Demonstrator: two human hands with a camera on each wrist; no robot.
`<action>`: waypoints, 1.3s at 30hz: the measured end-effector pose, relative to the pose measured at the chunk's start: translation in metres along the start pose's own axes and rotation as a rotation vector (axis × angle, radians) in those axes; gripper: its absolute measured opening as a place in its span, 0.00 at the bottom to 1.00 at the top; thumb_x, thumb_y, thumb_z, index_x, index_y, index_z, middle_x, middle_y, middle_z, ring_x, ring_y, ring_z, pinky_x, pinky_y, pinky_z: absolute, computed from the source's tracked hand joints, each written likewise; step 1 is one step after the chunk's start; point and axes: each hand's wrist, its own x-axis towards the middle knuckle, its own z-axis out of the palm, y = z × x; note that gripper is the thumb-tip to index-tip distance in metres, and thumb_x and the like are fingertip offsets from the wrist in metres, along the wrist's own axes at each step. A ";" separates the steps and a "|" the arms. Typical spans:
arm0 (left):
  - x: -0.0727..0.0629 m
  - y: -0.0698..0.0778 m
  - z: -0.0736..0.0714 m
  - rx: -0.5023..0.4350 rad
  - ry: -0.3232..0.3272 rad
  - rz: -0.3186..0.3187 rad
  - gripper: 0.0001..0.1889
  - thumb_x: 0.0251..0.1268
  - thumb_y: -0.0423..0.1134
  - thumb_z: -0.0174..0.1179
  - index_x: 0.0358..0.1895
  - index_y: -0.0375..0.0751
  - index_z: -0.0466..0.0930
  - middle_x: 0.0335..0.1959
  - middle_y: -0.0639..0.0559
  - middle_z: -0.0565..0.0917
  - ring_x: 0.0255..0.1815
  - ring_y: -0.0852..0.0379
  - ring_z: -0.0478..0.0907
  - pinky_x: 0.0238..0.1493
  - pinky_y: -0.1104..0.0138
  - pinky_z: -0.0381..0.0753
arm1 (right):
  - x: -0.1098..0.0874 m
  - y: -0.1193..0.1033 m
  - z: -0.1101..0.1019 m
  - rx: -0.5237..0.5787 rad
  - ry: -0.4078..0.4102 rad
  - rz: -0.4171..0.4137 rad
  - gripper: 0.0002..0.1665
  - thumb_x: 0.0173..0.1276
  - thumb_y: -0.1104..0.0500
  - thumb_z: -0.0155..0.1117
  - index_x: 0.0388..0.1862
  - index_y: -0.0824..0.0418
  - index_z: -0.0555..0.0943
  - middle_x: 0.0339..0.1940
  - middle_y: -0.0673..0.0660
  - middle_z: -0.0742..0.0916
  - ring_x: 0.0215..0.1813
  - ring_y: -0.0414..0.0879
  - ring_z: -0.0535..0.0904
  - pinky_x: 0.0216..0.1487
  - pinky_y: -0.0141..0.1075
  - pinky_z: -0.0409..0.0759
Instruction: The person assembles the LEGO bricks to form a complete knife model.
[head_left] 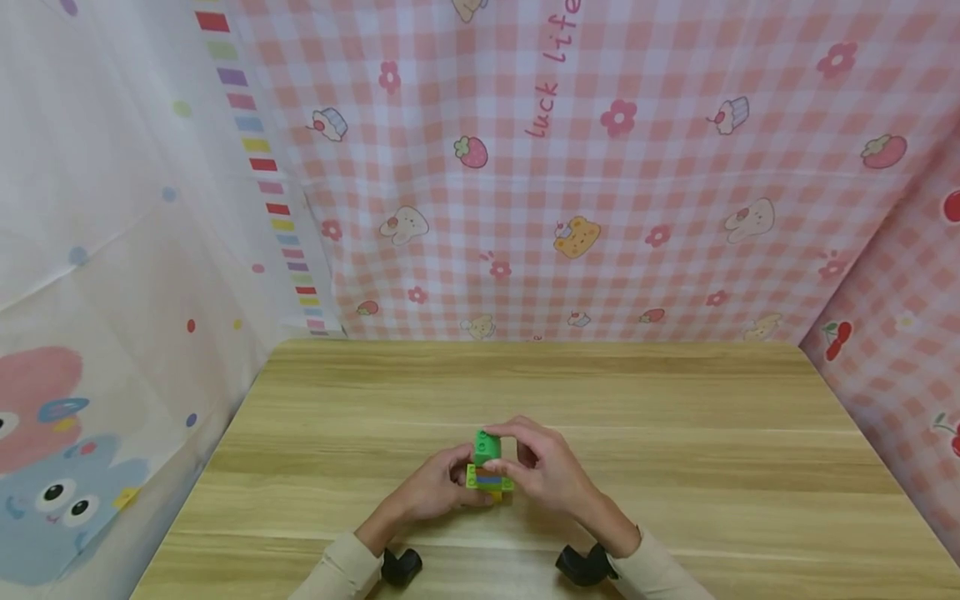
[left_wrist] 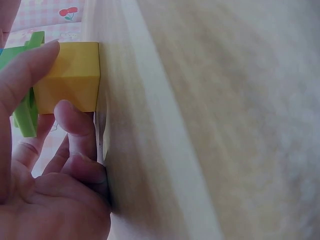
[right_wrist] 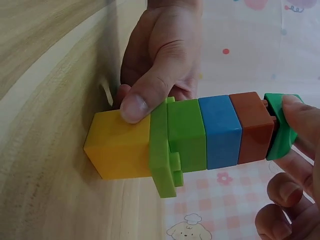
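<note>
A tower of toy building blocks stands on the table. In the right wrist view it runs from a yellow block [right_wrist: 120, 145] through a wide light green plate [right_wrist: 159, 150], a green block [right_wrist: 187, 137], a blue block [right_wrist: 220, 132] and a brown block [right_wrist: 252, 127]. My left hand [head_left: 435, 490] grips the yellow block at the base, thumb on one face. Between thumb and fingers, my right hand [head_left: 553, 468] pinches a dark green curved block [right_wrist: 278, 142] at the top. A narrow gap with studs shows between it and the brown block.
The wood-grain table [head_left: 360, 400] extends around both hands. A pink checked cloth [head_left: 600, 183] hangs behind it, with printed cloths at both sides. Black devices [head_left: 403, 568] sit at both wrists, close to the table's near side.
</note>
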 end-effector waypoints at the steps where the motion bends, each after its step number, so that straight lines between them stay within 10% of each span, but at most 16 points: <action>1: 0.000 0.000 0.000 0.004 0.001 -0.001 0.22 0.57 0.39 0.73 0.55 0.50 0.78 0.47 0.55 0.85 0.47 0.58 0.82 0.46 0.68 0.78 | -0.001 0.005 0.001 0.005 0.004 0.004 0.22 0.55 0.72 0.74 0.50 0.69 0.82 0.33 0.58 0.84 0.23 0.35 0.63 0.23 0.25 0.63; 39: 0.001 0.000 0.002 0.027 0.009 0.032 0.21 0.57 0.39 0.73 0.55 0.50 0.79 0.46 0.55 0.85 0.43 0.59 0.81 0.43 0.69 0.77 | -0.006 0.023 0.000 -0.134 -0.054 -0.067 0.22 0.61 0.61 0.74 0.54 0.60 0.82 0.39 0.49 0.84 0.25 0.31 0.63 0.24 0.24 0.65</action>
